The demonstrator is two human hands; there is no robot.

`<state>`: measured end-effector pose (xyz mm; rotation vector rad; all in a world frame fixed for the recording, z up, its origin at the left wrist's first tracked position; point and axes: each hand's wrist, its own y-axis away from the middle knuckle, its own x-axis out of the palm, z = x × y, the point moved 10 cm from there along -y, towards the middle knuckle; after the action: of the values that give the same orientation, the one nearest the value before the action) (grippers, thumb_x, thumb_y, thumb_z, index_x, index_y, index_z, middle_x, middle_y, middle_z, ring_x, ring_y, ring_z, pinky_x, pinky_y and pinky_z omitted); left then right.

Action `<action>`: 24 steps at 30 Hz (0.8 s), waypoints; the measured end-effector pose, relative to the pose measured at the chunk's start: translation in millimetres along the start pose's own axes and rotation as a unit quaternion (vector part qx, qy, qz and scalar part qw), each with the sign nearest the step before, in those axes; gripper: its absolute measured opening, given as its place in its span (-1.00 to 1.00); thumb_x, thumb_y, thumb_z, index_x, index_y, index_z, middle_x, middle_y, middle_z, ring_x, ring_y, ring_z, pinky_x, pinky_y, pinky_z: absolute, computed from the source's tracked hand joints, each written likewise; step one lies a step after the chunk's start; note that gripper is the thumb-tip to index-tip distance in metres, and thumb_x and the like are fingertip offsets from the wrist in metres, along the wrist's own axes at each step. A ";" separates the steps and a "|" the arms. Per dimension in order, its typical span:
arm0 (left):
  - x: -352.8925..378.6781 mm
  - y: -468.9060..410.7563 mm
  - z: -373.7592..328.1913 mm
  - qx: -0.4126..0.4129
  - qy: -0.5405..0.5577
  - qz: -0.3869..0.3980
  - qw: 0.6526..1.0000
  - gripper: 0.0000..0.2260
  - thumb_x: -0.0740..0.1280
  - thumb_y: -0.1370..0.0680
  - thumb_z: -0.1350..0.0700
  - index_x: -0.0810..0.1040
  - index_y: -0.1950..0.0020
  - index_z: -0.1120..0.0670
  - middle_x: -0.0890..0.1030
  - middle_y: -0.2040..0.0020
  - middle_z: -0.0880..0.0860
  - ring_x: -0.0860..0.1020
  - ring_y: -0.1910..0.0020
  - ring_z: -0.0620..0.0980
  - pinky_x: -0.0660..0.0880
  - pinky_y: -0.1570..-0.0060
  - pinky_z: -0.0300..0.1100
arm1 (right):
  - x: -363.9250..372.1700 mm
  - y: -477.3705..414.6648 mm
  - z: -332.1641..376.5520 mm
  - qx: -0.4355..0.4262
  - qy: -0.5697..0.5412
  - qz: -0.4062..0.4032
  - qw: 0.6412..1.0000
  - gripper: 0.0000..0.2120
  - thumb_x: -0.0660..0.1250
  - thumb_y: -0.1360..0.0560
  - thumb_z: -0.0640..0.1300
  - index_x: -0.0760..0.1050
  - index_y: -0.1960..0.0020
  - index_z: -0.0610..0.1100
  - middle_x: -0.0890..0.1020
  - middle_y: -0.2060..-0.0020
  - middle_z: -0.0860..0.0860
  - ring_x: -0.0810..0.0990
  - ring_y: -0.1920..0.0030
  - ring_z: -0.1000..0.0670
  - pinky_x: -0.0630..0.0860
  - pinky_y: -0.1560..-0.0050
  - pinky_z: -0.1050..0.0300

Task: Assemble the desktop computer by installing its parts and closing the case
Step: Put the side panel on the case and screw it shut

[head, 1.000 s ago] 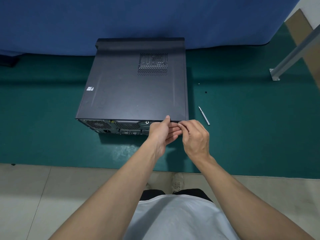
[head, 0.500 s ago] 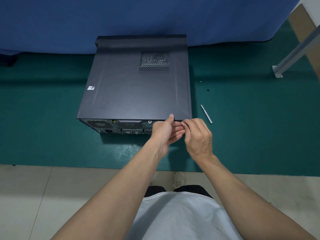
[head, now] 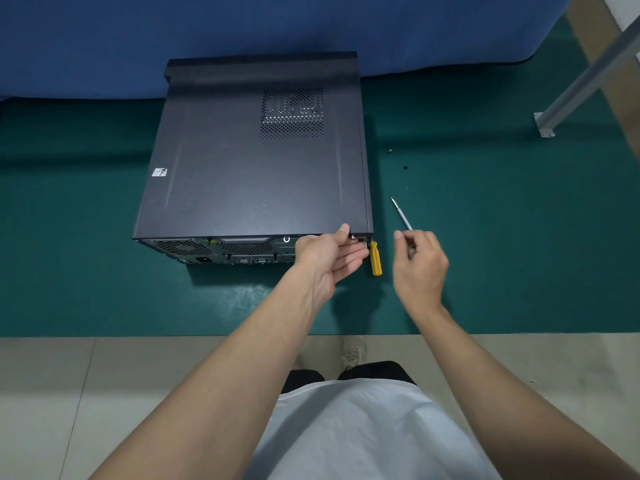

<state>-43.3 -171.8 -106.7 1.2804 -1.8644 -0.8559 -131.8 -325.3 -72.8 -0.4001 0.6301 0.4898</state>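
The black computer case [head: 249,174] lies on its side on the green mat, its side panel on and its rear ports facing me. My left hand [head: 329,258] holds the rear right corner, thumb on the panel's top edge and fingers against the back. A small screw [head: 353,237] shows at that corner, just past the fingertips. Right beside them a yellow-handled screwdriver [head: 375,261] lies on the mat. My right hand [head: 419,265] hovers to the right with loosely curled fingers, over the near end of a thin silver screwdriver shaft [head: 401,213]; nothing shows in its grasp.
Two small screws [head: 389,150] [head: 405,167] lie on the green mat [head: 502,237] right of the case. A blue cloth [head: 242,26] hangs behind the case. A grey metal leg [head: 585,81] stands at the far right. The tiled floor [head: 104,393] begins at the mat's near edge.
My right hand has left the case's rear corner and moved right over the silver shaft. That uncovers the yellow screwdriver. My left hand stays at the corner.
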 end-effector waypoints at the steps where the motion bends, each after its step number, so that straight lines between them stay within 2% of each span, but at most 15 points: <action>1: -0.3 -0.4 0.4 0.000 0.001 0.000 1.000 -0.77 0.35 -0.57 0.12 0.57 0.02 0.32 0.68 0.18 0.21 0.68 0.26 0.05 0.63 0.28 -0.21 | 14.1 -6.0 -16.0 0.039 0.035 0.049 0.997 -0.84 0.30 -0.56 -0.15 0.58 0.06 -0.24 0.55 0.20 -0.05 0.54 0.20 -0.09 0.36 0.16 0.15; 3: -1.4 -0.2 0.4 -0.001 -0.001 0.002 1.000 -0.77 0.35 -0.57 0.11 0.57 0.04 0.30 0.68 0.19 0.20 0.68 0.27 0.04 0.62 0.30 -0.21 | 48.9 -10.3 -39.5 0.091 0.111 0.164 0.976 -0.80 0.28 -0.57 -0.10 0.55 -0.02 -0.24 0.59 0.07 -0.14 0.56 0.04 -0.19 0.42 0.06 0.09; 5: -2.2 -1.2 1.3 -0.002 -0.004 0.003 1.000 -0.77 0.35 -0.57 0.10 0.57 0.05 0.29 0.69 0.18 0.20 0.69 0.26 0.04 0.62 0.30 -0.21 | 75.1 -8.5 -49.3 0.109 0.166 0.234 0.952 -0.82 0.27 -0.55 -0.13 0.52 -0.04 -0.24 0.58 0.00 -0.21 0.54 -0.01 -0.26 0.46 0.05 0.00; 10: -2.8 -2.9 0.5 -0.001 -0.003 0.000 1.000 -0.77 0.35 -0.57 0.11 0.57 0.08 0.29 0.69 0.19 0.20 0.69 0.25 0.05 0.63 0.24 -0.20 | 102.9 -6.3 -59.5 0.155 0.231 0.270 0.922 -0.85 0.25 -0.49 -0.24 0.43 -0.04 -0.24 0.53 -0.07 -0.23 0.52 -0.07 -0.30 0.37 0.14 0.02; 13: -3.0 -3.9 0.0 0.001 -0.007 0.001 1.000 -0.77 0.35 -0.57 0.10 0.57 0.07 0.29 0.69 0.18 0.20 0.69 0.24 0.05 0.63 0.24 -0.21 | 108.3 -10.1 -61.2 0.181 0.235 0.295 0.908 -0.91 0.27 -0.44 -0.23 0.38 0.07 -0.17 0.54 -0.05 -0.24 0.52 -0.08 -0.31 0.39 0.16 0.03; 15: -2.6 -4.2 0.3 -0.002 -0.008 0.005 1.000 -0.77 0.35 -0.57 0.10 0.57 0.04 0.30 0.69 0.17 0.20 0.69 0.23 0.05 0.63 0.24 -0.20 | 102.6 -11.5 -62.8 0.214 0.204 0.289 0.910 -0.93 0.29 -0.44 -0.22 0.39 0.13 -0.16 0.56 -0.03 -0.26 0.55 -0.06 -0.31 0.42 0.16 0.07; 17: -2.3 -3.5 0.2 -0.003 -0.009 0.006 1.000 -0.76 0.35 -0.57 0.10 0.57 0.02 0.31 0.69 0.16 0.21 0.69 0.23 0.06 0.63 0.25 -0.20 | 90.8 -10.7 -62.6 0.250 0.128 0.257 0.925 -0.91 0.24 -0.46 -0.19 0.44 0.13 -0.22 0.58 0.02 -0.26 0.57 0.01 -0.28 0.47 0.14 0.10; 20: -2.1 -3.4 -0.8 -0.001 -0.013 0.010 1.000 -0.76 0.35 -0.57 0.10 0.57 0.02 0.31 0.69 0.16 0.21 0.69 0.23 0.06 0.63 0.25 -0.20 | 70.8 3.2 -54.1 0.291 -0.036 0.209 0.933 -0.87 0.13 -0.53 -0.21 0.45 0.04 -0.18 0.59 0.17 -0.11 0.65 0.14 -0.15 0.61 0.06 -0.05; 22: -1.3 -3.3 -1.1 0.001 -0.020 0.016 1.000 -0.77 0.35 -0.58 0.10 0.57 0.03 0.30 0.69 0.15 0.21 0.69 0.22 0.05 0.63 0.24 -0.19 | 54.8 19.1 -43.3 0.306 -0.114 0.182 0.927 -0.89 0.14 -0.57 -0.19 0.44 0.02 -0.08 0.59 0.25 -0.03 0.64 0.27 -0.04 0.61 0.12 -0.07; 24: -0.8 -3.8 -1.3 0.003 -0.025 0.022 0.999 -0.77 0.34 -0.58 0.10 0.56 0.02 0.29 0.68 0.14 0.21 0.68 0.22 0.05 0.63 0.23 -0.20 | 40.8 36.3 -28.2 0.308 -0.176 0.158 0.921 -0.87 0.16 -0.57 -0.20 0.43 0.04 -0.01 0.58 0.25 0.00 0.55 0.35 0.00 0.53 0.26 -0.03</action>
<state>-40.3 -172.3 -109.3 1.2274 -1.9279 -0.8687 -135.8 -297.1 -127.2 0.3914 0.4650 0.6205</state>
